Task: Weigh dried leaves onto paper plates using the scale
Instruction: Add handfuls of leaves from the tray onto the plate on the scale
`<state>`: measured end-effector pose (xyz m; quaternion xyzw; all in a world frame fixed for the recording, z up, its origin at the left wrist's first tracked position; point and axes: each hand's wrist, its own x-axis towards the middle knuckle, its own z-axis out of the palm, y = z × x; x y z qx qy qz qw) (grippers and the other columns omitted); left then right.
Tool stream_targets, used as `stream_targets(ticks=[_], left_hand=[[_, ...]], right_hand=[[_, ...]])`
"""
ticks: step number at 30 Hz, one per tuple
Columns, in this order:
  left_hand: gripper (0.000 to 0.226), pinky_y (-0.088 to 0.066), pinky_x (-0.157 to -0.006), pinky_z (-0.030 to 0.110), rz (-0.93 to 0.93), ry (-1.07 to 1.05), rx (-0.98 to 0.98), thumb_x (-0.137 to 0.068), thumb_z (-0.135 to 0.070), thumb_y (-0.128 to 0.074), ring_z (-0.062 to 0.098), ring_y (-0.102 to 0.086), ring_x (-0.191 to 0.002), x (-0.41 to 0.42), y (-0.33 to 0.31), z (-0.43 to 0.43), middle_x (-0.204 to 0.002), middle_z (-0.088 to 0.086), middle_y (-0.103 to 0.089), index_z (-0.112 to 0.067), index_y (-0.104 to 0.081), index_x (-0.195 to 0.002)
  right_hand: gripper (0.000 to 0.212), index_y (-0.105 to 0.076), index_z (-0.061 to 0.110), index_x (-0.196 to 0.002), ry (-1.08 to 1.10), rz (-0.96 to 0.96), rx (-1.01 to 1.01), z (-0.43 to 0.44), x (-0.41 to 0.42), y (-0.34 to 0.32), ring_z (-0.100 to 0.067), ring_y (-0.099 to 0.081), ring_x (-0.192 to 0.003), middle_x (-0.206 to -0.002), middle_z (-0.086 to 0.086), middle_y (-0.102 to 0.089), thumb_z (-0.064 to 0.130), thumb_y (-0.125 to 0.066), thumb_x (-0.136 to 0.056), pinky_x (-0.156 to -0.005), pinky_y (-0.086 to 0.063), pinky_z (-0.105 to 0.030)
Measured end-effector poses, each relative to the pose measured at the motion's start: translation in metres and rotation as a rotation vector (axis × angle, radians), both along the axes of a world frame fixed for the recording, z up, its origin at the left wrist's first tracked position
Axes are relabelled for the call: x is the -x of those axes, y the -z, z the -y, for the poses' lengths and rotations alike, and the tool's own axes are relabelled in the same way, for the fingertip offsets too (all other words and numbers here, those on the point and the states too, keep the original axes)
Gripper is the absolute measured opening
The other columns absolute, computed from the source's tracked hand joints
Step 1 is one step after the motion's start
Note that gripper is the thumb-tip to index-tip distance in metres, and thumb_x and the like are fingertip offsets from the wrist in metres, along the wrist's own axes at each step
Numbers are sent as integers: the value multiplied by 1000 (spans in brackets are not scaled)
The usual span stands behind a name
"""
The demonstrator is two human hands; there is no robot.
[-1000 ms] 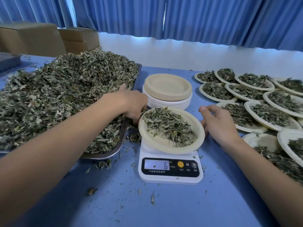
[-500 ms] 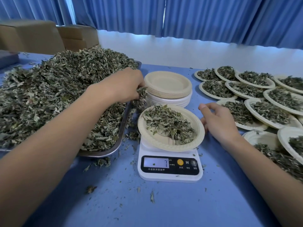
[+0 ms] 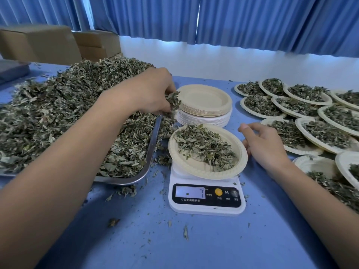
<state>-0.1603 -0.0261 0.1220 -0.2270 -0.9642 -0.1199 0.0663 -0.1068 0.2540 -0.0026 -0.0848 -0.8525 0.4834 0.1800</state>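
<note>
A white digital scale (image 3: 206, 199) stands at the table's middle and its display reads 7. On it rests a paper plate (image 3: 186, 167) that carries a mound of dried leaves (image 3: 204, 146). My left hand (image 3: 153, 92) hovers above the tray's right end, to the upper left of the plate, and pinches a small clump of leaves (image 3: 173, 100). My right hand (image 3: 262, 144) rests on the table beside the plate's right rim, fingers loosely curled, holding nothing. A metal tray (image 3: 153, 150) at the left holds a large heap of dried leaves (image 3: 58, 117).
A stack of unused paper plates (image 3: 206, 105) sits behind the scale. Several filled plates (image 3: 303, 111) crowd the right side of the blue table (image 3: 194, 245). Leaf crumbs are scattered on the cloth. Cardboard boxes (image 3: 38, 43) stand at the back left, blue curtains behind.
My left hand rose from the plate's left rim to above the tray's end with a pinch of leaves. The scale reading went from 6 to 7. My right hand stayed put.
</note>
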Motion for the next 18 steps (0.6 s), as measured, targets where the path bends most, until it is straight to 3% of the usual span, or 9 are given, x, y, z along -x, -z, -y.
stream_targets(ticks=[4,7,9,12,13,16,18], left_hand=[[8,-55,-60,34,114,-189,148,-85,-7,-78,23,-68,-71,11,12,12,-83,7,-70,-9,-71,-89],[46,-52,-87,39,212,-253,280,-81,-9,-82,30,-64,-102,13,20,19,-122,11,-67,-11,-67,-125],[57,-49,-94,43,174,-267,272,-84,-6,-78,34,-60,-117,12,19,19,-139,11,-59,-19,-59,-136],[25,-51,-78,44,-124,-350,92,-89,-9,-62,38,-64,-95,9,14,4,-112,14,-67,-18,-66,-112],[16,-53,-79,42,-136,-330,28,-92,-15,-60,35,-67,-89,7,14,-1,-102,11,-70,-15,-68,-106],[25,-55,-79,32,236,-122,-9,-99,-35,-60,9,-71,-62,1,21,-15,-68,-1,-75,-16,-72,-89],[27,-52,-70,29,354,-43,57,-97,-35,-62,2,-63,-50,-3,30,-22,-60,-4,-72,-15,-72,-83]], right_hand=[[34,-73,20,-87,-11,-13,-10,0,0,0,-10,-55,-40,-52,0,-65,40,-52,-104,-59,-42,-31],[35,-74,19,-86,-26,-9,4,0,-1,-2,-11,-54,-39,-53,-2,-66,41,-53,-104,-50,-42,-24],[35,-75,17,-85,-52,0,31,0,-2,-5,-13,-52,-37,-53,-3,-66,41,-55,-103,-39,-36,-16],[34,-75,12,-82,-104,17,37,1,-4,-13,-15,-50,-35,-51,-3,-62,38,-62,-101,-36,-32,-12],[33,-75,11,-82,-124,29,32,0,-5,-15,-16,-51,-36,-51,-4,-62,37,-64,-99,-36,-32,-12],[29,-75,12,-80,-197,88,11,-2,-9,-24,-20,-53,-42,-52,-8,-61,36,-70,-95,-37,-32,-19],[24,-76,13,-81,-243,129,1,-3,-13,-29,-20,-51,-44,-51,-11,-60,33,-72,-94,-40,-33,-22]])
